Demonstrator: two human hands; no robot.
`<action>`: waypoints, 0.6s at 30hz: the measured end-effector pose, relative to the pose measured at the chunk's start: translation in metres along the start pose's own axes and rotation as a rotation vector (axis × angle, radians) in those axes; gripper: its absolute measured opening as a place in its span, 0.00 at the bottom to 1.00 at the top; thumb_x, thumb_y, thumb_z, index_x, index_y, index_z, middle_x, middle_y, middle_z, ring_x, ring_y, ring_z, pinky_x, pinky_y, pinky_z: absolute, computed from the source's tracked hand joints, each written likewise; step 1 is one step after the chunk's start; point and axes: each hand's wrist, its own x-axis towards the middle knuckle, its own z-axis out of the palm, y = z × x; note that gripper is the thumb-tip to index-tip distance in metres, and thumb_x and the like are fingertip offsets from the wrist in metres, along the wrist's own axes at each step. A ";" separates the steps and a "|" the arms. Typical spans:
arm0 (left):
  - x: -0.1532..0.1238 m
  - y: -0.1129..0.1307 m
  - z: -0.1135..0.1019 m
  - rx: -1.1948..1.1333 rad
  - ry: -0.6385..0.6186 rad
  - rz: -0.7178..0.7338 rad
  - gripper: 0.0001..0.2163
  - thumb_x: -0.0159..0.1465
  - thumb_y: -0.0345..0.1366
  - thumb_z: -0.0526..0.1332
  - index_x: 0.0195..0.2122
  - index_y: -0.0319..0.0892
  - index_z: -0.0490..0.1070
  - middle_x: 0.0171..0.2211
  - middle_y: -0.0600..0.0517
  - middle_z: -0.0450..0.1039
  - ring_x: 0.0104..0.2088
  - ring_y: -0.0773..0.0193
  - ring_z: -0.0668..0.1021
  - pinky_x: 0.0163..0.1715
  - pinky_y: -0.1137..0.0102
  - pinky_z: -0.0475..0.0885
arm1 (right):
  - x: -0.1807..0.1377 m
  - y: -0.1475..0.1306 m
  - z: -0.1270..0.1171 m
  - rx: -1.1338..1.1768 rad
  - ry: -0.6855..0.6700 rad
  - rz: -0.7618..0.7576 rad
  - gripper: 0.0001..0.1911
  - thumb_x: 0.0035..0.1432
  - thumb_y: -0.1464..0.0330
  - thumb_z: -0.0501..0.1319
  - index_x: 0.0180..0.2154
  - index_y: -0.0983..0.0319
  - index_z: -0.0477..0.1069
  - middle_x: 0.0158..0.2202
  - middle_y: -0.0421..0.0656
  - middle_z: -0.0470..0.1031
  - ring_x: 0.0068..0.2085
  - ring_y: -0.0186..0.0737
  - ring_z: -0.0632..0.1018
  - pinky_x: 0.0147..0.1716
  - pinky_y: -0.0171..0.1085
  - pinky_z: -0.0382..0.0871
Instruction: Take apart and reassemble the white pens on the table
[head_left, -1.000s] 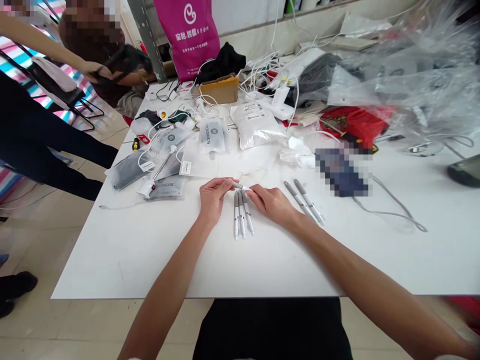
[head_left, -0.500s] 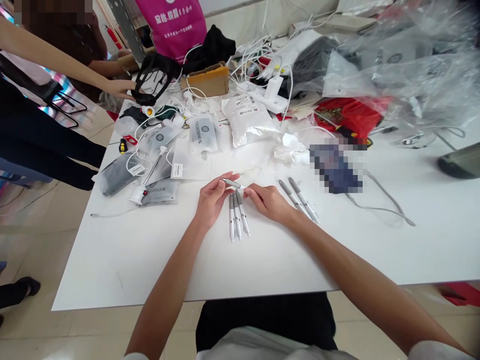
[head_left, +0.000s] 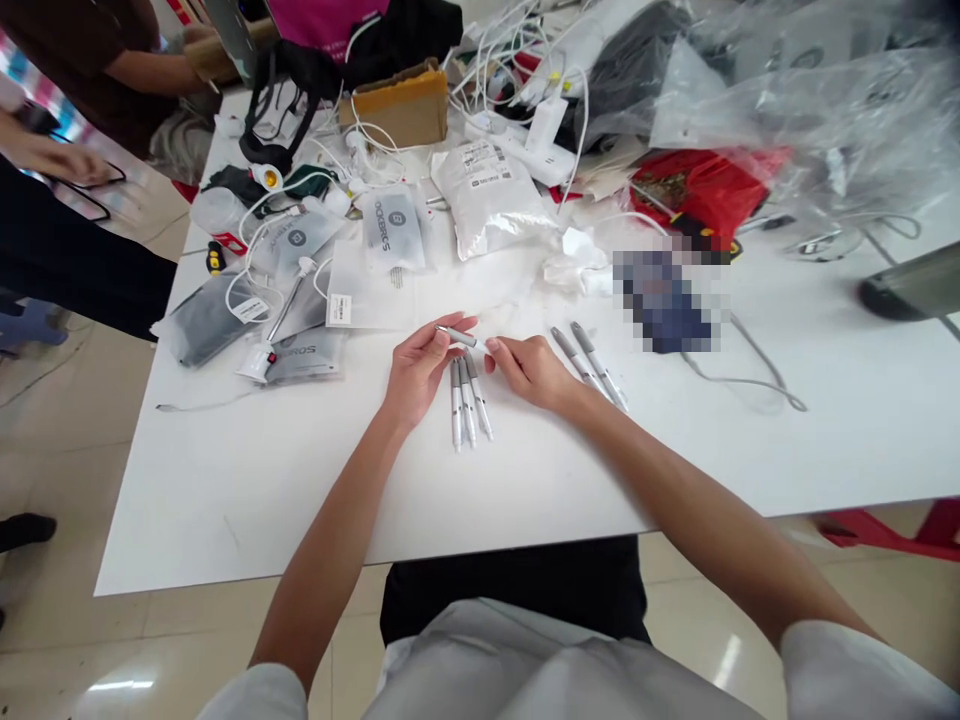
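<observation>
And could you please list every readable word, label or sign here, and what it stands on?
"OCKBROS", beside a round logo: grey pouch.
Too blurred or partly hidden: lettering on the pouch left of it and front pouch.
Too small: labels on the white parcel and clear sleeve, tag by the dark pouch.
Pens: nothing readable.

On my feed the table (head_left: 225, 490) is plain white. I see the held pen (head_left: 459, 338) grey toward its left end, white toward its right. Three pens (head_left: 468, 402) near the middle and two pens (head_left: 598, 362) to the right repeat that grey and white. Far off, I get a magenta bag (head_left: 319, 22), an orange-brown box (head_left: 401, 112) and bright red plastic (head_left: 750, 185).
</observation>
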 end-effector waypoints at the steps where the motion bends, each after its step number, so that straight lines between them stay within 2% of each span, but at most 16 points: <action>1: 0.000 0.000 0.001 0.001 -0.017 -0.002 0.16 0.69 0.49 0.69 0.54 0.50 0.82 0.56 0.46 0.82 0.57 0.52 0.81 0.54 0.60 0.76 | 0.000 -0.001 -0.001 0.000 0.005 0.002 0.30 0.79 0.52 0.44 0.32 0.61 0.71 0.20 0.35 0.62 0.21 0.31 0.62 0.30 0.36 0.60; 6: -0.001 0.003 0.006 -0.006 -0.093 -0.049 0.21 0.69 0.52 0.67 0.60 0.53 0.78 0.59 0.48 0.80 0.64 0.46 0.77 0.62 0.53 0.72 | 0.000 -0.003 -0.005 -0.014 0.033 0.036 0.33 0.78 0.49 0.43 0.28 0.60 0.68 0.18 0.36 0.59 0.21 0.32 0.61 0.29 0.38 0.59; 11: -0.002 0.006 0.009 -0.030 -0.057 -0.079 0.20 0.64 0.50 0.73 0.56 0.51 0.81 0.57 0.48 0.81 0.66 0.45 0.76 0.63 0.54 0.72 | 0.001 -0.001 -0.009 -0.030 0.025 0.058 0.36 0.76 0.44 0.40 0.25 0.59 0.63 0.18 0.36 0.56 0.21 0.33 0.58 0.27 0.39 0.56; 13: -0.002 0.005 0.008 -0.006 -0.027 -0.063 0.18 0.62 0.49 0.75 0.51 0.50 0.83 0.52 0.49 0.83 0.63 0.46 0.78 0.62 0.55 0.73 | 0.001 -0.001 -0.009 -0.047 0.015 0.073 0.37 0.75 0.42 0.39 0.24 0.58 0.60 0.18 0.37 0.54 0.22 0.33 0.56 0.27 0.40 0.55; 18: 0.000 -0.002 0.008 0.049 0.116 0.000 0.17 0.57 0.50 0.78 0.40 0.44 0.85 0.41 0.47 0.85 0.49 0.51 0.85 0.54 0.58 0.77 | 0.002 -0.002 -0.005 -0.045 -0.007 0.091 0.35 0.74 0.40 0.36 0.24 0.57 0.53 0.20 0.38 0.55 0.23 0.33 0.55 0.27 0.41 0.52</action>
